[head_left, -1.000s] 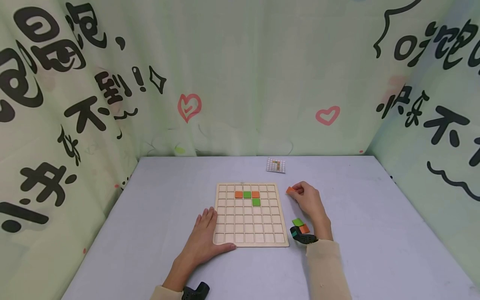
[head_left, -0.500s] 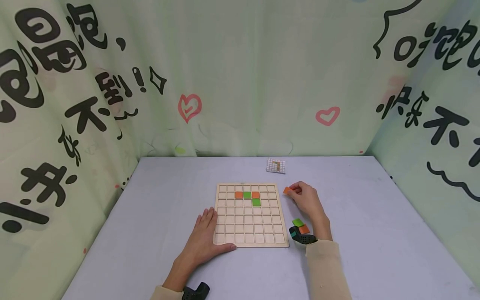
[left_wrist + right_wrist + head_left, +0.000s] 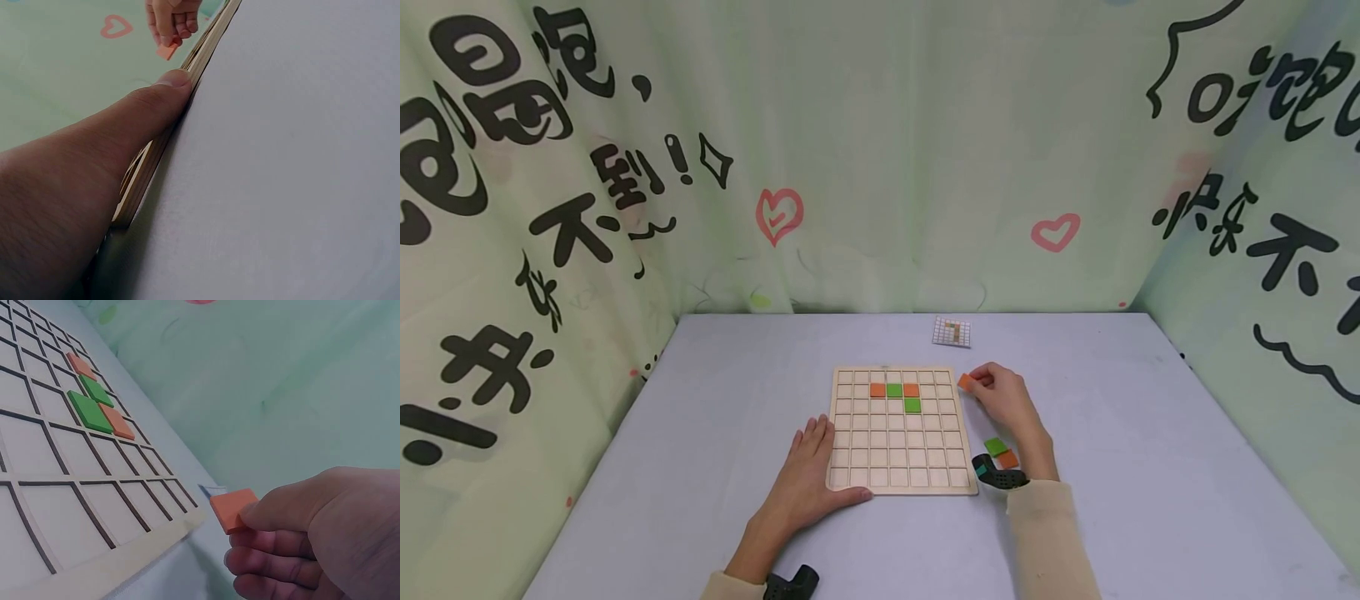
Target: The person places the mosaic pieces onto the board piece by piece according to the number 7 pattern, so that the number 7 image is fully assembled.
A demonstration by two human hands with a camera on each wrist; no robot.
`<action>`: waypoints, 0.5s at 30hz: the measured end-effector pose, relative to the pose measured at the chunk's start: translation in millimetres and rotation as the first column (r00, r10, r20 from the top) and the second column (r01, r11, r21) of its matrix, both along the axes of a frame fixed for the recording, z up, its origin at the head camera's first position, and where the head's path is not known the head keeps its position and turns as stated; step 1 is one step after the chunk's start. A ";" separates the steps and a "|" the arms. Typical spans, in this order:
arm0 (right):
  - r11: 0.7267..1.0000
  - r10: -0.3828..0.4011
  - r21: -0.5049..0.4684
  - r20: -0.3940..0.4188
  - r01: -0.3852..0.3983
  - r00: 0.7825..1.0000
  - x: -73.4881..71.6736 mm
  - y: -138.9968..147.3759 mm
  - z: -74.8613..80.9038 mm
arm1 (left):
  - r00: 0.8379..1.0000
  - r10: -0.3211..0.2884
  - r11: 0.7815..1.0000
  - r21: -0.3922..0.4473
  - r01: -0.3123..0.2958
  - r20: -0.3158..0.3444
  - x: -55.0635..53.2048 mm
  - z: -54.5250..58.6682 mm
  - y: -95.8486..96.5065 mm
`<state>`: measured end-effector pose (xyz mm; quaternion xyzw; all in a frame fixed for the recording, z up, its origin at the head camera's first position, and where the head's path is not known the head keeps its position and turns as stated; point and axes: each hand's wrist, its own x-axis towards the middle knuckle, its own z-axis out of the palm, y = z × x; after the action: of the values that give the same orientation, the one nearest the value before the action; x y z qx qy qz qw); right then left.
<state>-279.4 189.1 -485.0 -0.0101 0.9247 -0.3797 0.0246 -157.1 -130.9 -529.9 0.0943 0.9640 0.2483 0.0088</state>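
A wooden grid board lies on the table, with two orange and two green square tiles in its upper cells. My left hand rests along the board's left side, fingers straight, and its thumb touches the near edge. Beyond the board's upper right edge, my right hand pinches an orange tile between thumb and fingers. In the right wrist view the tile is just off the board's rim. A loose green tile and an orange tile lie right of the board, near the right wrist.
A small card printed with a grid and a coloured pattern lies behind the board. Curtains with black writing and hearts hang around the back and sides of the white table.
My right hand has moved left with the orange tile, closer to the board's upper right edge. The left hand and the tiles on the board have stayed in place.
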 end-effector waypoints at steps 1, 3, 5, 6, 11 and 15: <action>1.000 0.004 -0.002 0.001 -0.004 1.000 0.3 -0.9 0.1 | 1.000 0.000 1.000 0.000 0.000 -0.001 0.1 0.1 0.0; 1.000 0.015 -0.005 0.003 -0.015 1.000 0.5 -2.5 0.0 | 1.000 0.000 1.000 0.001 0.000 0.001 0.3 0.3 0.1; 1.000 0.026 -0.006 0.006 -0.025 1.000 0.9 -4.3 -0.1 | 1.000 0.001 1.000 0.000 -0.001 0.003 0.3 0.5 0.3; 1.000 0.031 -0.007 0.010 -0.031 0.999 1.0 -5.4 -0.2 | 1.000 0.001 1.000 0.000 -0.001 0.004 0.4 0.6 0.4; 0.999 0.047 0.000 0.018 -0.047 0.999 1.2 -11.1 0.3 | 1.000 0.002 1.000 0.002 -0.002 0.007 0.7 1.9 0.6; 0.998 0.066 0.011 0.010 -0.066 0.998 1.6 -15.0 2.1 | 1.000 0.001 1.000 0.006 -0.001 0.007 0.6 3.0 0.5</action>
<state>-277.8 174.1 -482.9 -0.0385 0.9259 -0.3735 0.0415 -156.5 -130.4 -526.8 0.0931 0.9633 0.2515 0.0120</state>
